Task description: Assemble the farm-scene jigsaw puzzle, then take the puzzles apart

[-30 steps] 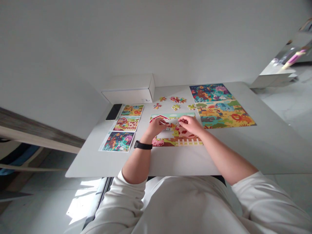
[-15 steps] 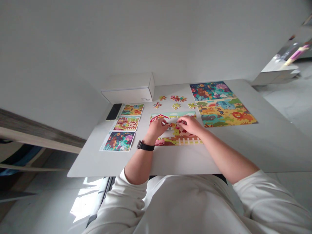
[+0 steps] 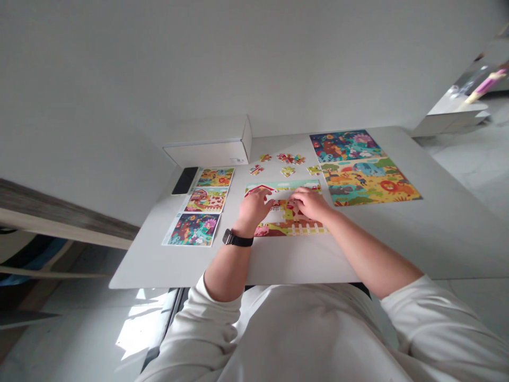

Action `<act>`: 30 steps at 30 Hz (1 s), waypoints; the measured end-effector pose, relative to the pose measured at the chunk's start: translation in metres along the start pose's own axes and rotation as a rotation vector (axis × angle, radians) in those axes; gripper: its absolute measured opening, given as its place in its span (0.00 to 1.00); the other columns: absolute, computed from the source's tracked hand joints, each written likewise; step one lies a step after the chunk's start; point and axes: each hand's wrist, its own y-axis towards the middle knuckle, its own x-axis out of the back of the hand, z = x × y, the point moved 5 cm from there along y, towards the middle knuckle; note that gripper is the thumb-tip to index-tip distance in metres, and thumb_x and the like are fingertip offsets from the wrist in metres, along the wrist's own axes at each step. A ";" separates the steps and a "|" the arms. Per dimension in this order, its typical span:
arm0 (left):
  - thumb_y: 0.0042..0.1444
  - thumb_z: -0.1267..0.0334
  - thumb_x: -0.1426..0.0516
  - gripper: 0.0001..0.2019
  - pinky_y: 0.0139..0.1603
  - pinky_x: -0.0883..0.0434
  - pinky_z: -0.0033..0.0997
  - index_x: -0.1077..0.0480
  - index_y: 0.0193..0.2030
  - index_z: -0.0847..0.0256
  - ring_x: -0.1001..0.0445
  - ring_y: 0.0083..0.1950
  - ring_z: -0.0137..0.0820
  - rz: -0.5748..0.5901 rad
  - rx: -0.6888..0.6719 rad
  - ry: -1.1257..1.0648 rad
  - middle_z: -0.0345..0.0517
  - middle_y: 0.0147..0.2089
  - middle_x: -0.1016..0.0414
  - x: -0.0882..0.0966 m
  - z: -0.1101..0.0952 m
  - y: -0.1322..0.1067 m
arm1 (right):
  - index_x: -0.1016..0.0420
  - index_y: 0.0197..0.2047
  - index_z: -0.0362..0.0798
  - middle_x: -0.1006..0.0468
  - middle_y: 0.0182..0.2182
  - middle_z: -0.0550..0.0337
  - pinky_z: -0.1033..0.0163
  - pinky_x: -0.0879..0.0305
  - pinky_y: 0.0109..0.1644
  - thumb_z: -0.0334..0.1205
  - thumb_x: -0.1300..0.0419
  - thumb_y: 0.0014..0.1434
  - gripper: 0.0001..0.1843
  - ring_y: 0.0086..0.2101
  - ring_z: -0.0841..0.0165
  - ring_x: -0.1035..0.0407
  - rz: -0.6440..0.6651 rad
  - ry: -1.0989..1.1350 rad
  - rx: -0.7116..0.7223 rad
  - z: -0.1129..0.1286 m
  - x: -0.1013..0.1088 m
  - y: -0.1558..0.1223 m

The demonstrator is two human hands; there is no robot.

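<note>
Left hand (image 3: pixel 254 206) and right hand (image 3: pixel 310 203) curl over a farm puzzle (image 3: pixel 289 216), mid-frame. Whether they grasp pieces is unclear.

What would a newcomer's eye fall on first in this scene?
Probably the colourful farm jigsaw puzzle, central on the pale table, with the left hand and right hand over it. Next, the vivid elephant-and-lion picture at the table's right and the black wristwatch on the left wrist.

A table (image 3: pixel 302 268) is standing by a plain wall (image 3: pixel 278 63) and partly sunlit floor (image 3: pixel 83 334), showing an indoor room, kind unclear.
</note>
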 end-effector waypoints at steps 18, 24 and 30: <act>0.63 0.63 0.38 0.12 0.56 0.25 0.39 0.14 0.50 0.53 0.23 0.53 0.42 0.130 -0.131 0.041 0.52 0.52 0.22 -0.024 -0.003 0.002 | 0.12 0.53 0.53 0.17 0.51 0.53 0.56 0.31 0.57 0.23 0.46 0.64 0.26 0.51 0.58 0.25 0.038 -0.093 0.016 0.009 0.002 -0.001; 0.65 0.63 0.38 0.11 0.60 0.26 0.40 0.15 0.49 0.54 0.23 0.57 0.43 0.119 -0.164 0.004 0.51 0.51 0.21 -0.025 -0.003 0.004 | 0.12 0.46 0.53 0.18 0.47 0.52 0.56 0.30 0.56 0.23 0.44 0.64 0.22 0.51 0.57 0.26 0.099 -0.138 0.058 0.013 -0.005 -0.003; 0.67 0.65 0.39 0.14 0.65 0.27 0.42 0.18 0.56 0.55 0.22 0.58 0.43 -0.040 -0.090 0.028 0.53 0.57 0.21 0.007 0.012 0.005 | 0.13 0.54 0.53 0.17 0.52 0.52 0.54 0.30 0.60 0.26 0.45 0.67 0.23 0.52 0.57 0.25 -0.023 -0.089 -0.012 -0.002 0.015 -0.002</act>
